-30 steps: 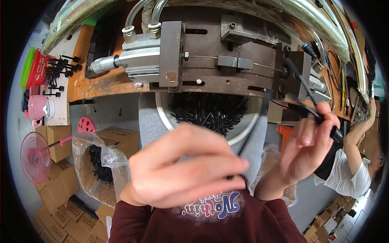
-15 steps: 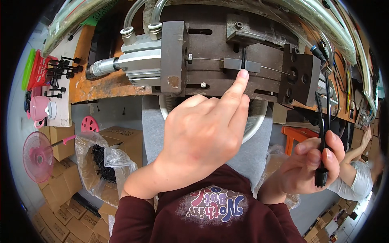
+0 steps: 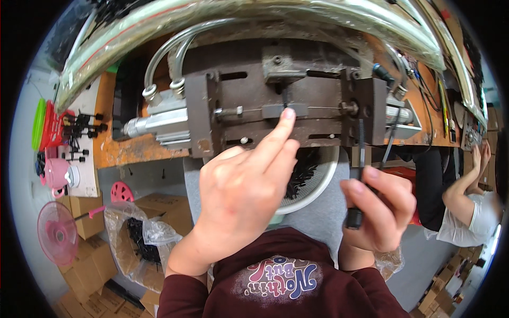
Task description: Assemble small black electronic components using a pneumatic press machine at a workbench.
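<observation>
My left hand (image 3: 241,183) reaches over a dark steel fixture (image 3: 249,95), index finger stretched out and the others partly bent. Its fingertip rests at a small grey metal block (image 3: 272,111), against the thin black piece standing in it. Thin rods run toward the block from both sides. To the right, my right hand (image 3: 384,209) is closed around a slender black plastic stick (image 3: 362,151) with a ridged upper part and a thick end below. Beside it a second thin black stick (image 3: 391,140) sticks up from the same hand.
Metal air cylinders (image 3: 172,122) with clear hoses flank the fixture on an orange bench (image 3: 116,151). Below it a white mesh basket (image 3: 318,199) on my lap holds black pieces. A pink fan (image 3: 57,233), cartons (image 3: 98,259) and a bagged box stand left. Another person (image 3: 472,209) works at right.
My view has shifted. My right hand has moved left, closer to the fixture, with the black sticks. The left rod now juts farther toward the block; my left fingertip stays there.
</observation>
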Action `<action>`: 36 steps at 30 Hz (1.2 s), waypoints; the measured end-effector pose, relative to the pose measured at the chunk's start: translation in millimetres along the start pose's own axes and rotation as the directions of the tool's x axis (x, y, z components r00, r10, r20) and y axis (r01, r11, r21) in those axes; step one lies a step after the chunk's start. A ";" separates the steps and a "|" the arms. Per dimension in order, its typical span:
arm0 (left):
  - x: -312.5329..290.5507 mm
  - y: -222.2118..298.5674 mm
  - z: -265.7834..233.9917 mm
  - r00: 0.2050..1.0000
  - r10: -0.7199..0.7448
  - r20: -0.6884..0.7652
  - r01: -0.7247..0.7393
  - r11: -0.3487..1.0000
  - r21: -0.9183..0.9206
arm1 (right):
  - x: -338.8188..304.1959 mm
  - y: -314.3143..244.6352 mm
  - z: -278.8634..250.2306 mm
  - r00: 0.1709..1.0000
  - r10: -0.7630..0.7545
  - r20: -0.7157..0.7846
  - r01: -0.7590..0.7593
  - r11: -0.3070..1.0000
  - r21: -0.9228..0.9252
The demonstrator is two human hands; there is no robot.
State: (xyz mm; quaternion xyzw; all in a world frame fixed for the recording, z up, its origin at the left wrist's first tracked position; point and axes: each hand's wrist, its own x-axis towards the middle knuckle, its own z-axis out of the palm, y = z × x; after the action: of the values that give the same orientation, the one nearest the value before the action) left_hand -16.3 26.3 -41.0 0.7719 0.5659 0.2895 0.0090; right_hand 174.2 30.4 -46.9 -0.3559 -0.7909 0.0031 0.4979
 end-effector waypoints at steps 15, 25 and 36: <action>-21.5 23.4 -22.6 0.993 -0.069 -0.099 0.030 0.935 -0.352 | -4.8 6.2 15.0 0.997 -0.073 -0.025 0.073 0.997 -0.002; -6.4 3.0 3.8 0.997 0.076 -0.015 -0.075 0.995 0.060 | -6.7 -1.5 4.8 0.992 0.128 0.015 -0.129 0.984 0.123; 0.8 4.6 -5.4 0.997 0.026 0.066 -0.031 0.996 0.080 | -4.7 -0.5 6.2 0.982 0.138 0.132 -0.173 0.938 0.302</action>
State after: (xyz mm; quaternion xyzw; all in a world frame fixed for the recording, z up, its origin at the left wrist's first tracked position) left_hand -14.6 23.6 -34.6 0.7886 0.5656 0.2411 -0.0080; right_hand 170.1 29.5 -53.5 -0.3335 -0.7758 0.1866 0.5021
